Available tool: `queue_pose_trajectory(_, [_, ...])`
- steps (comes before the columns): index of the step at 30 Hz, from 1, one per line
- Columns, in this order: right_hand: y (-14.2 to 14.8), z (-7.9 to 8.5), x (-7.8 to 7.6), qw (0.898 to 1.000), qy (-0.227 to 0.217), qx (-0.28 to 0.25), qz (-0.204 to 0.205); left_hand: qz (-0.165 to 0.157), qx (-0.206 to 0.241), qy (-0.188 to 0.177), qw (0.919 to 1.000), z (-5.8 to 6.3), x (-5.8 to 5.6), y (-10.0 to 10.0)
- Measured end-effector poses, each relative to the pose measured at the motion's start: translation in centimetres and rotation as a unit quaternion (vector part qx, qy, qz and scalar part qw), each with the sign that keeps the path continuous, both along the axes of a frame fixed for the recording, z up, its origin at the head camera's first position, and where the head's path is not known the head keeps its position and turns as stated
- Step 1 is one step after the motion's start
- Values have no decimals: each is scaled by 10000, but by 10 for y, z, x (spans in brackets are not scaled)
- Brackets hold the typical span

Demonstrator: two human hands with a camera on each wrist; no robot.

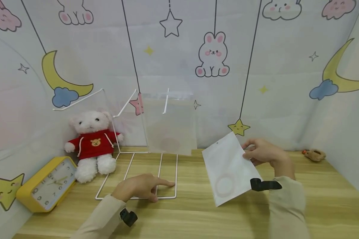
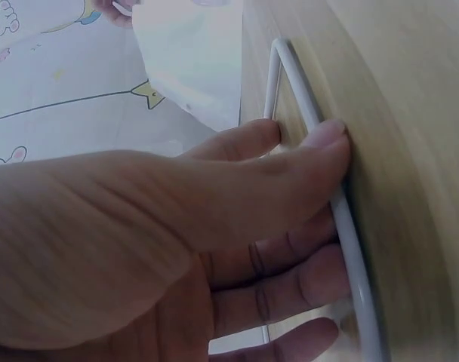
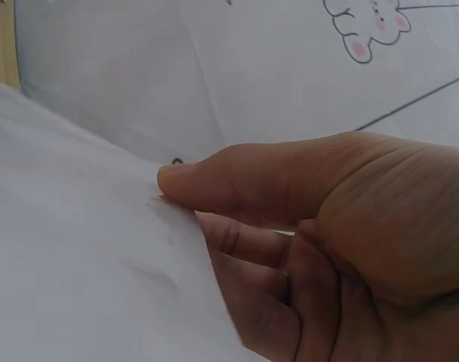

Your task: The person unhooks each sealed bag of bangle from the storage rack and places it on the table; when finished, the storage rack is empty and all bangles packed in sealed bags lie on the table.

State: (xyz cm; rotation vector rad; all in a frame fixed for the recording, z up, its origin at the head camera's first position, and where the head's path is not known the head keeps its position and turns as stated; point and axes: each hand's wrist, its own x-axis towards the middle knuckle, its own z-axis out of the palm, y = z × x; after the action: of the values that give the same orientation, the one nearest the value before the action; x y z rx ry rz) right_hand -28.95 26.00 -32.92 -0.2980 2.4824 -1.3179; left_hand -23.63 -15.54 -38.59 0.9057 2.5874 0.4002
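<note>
White sheet (image 1: 230,169) is in the right hand (image 1: 264,152), pinched at its right edge, thumb on the face toward the wrist cam, fingers behind. It's tilted, far end up, over the table (image 1: 197,219) right of the rack (image 1: 177,167); faint ring mark toward its near end, small hole by its far edge. Can't tell if the near corner touches the table. Left hand (image 1: 142,186) is low at the rack's near right corner: thumb over the near rail, other fingers bent inside it, gripping that rail; index runs out straight to the right rail. Rack is white wire, base flat on the table, prongs up top. Pale bag (image 1: 170,129) hangs at the right prong. Teddy (image 1: 94,146) in red sits just left of the rack; yellow clock (image 1: 52,186) leans back nearer on the left. Small brown toy (image 1: 314,155) far right. Cartoon-print backdrop (image 1: 182,66) behind.
</note>
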Motion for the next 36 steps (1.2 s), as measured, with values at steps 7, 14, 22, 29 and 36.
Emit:
queue_pose_trajectory(7, [-22,-8,-4,9997,-244,21,30,-82,16,-40,10000,-1,0,-1])
queue_pose_trajectory(14, [-43,-16,-8,9962,-200,852,-48,-115,31,-3,9999,0,-1,-1])
queue_pose_trajectory(22, [-62,-31,-15,9926,-509,1097,76,-61,43,-73,9999,0,0,-1])
queue_pose_trajectory(29, [-65,-35,-17,9906,-739,1116,293,-92,-5,-39,9999,0,0,-1])
queue_pose_trajectory(36, [-65,-35,-16,9882,-877,1154,494,30,-60,-120,9999,-1,-1,-1])
